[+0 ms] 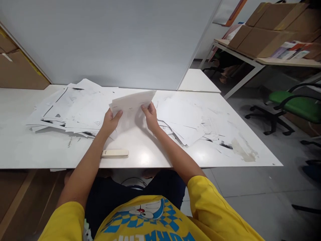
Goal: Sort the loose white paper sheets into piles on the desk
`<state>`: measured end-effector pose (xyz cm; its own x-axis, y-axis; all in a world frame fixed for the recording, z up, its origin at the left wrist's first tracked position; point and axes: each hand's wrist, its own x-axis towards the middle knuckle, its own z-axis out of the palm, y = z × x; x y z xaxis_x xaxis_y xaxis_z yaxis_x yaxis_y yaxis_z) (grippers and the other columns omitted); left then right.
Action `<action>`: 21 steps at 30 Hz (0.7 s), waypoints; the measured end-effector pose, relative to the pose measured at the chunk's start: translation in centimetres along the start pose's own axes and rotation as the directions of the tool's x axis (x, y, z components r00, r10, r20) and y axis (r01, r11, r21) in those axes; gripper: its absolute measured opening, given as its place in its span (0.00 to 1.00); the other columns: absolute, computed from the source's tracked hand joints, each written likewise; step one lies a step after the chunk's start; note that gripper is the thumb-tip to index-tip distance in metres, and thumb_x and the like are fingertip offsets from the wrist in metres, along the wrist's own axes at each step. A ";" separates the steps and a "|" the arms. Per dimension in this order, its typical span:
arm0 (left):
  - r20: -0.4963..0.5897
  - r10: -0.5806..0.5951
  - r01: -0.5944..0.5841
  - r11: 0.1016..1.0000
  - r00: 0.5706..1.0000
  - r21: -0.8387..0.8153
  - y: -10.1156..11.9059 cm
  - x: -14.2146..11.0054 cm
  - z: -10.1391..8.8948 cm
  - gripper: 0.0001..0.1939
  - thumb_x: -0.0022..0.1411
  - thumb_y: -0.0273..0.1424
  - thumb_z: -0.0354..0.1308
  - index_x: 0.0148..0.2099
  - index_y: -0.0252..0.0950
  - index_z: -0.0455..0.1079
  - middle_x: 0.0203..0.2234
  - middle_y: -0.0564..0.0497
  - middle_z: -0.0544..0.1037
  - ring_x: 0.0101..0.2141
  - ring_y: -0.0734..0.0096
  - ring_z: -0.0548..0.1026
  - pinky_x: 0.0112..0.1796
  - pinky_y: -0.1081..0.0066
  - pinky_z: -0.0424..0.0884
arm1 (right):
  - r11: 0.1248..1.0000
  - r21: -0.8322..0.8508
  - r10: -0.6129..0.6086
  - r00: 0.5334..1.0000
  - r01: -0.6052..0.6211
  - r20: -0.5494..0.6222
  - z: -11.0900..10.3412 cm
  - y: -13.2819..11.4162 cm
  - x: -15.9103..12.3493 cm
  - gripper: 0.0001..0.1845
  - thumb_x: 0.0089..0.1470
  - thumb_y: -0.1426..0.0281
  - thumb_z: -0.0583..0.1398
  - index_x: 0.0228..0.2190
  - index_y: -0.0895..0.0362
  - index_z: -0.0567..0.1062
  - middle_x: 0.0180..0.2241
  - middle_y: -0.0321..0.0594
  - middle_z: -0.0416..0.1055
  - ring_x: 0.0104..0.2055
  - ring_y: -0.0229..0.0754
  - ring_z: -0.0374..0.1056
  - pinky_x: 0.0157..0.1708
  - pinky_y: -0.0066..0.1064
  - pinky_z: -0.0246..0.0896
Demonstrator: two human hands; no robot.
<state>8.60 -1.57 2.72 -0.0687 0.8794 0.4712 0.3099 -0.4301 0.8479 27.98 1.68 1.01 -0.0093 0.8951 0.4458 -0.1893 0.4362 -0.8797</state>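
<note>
"Boxes [258, 42] at the far right: anything in them?"

"Can't tell; they're stacked on another desk [263, 61], insides hidden. Same for the brown carton [21, 70] at the left."

"And the hands?"

"Left hand [111, 122] and right hand [150, 116] each pinch one side of some paper sheets [130, 105], thumbs on the near face. The sheets are tilted up over the white table [25, 147], between a messy left pile [77, 108] and a looser right pile [183, 115]."

"Anything in the way?"

"An upright white panel [117, 43] blocks the table's back. A cream stapler [116, 153] lies near the front edge, just beside the left forearm."
</note>
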 end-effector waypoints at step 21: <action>0.583 -0.223 0.066 0.958 0.781 0.279 11.1 -4.5 -1.3 0.23 0.67 0.39 0.58 0.62 0.46 0.63 0.36 0.52 0.77 0.39 0.64 0.78 0.44 0.61 0.76 | 0.708 0.003 0.648 0.651 -0.706 0.394 -4.8 -10.6 -23.2 0.31 0.64 0.54 0.60 0.13 0.54 0.66 0.11 0.31 0.58 0.16 0.34 0.56 0.25 0.32 0.57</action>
<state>11.13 -10.60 10.35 0.4298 0.9022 0.0371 0.5572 -0.2974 0.7753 34.92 -23.26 -0.83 -0.5156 0.8295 -0.2148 -0.1301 -0.3235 -0.9372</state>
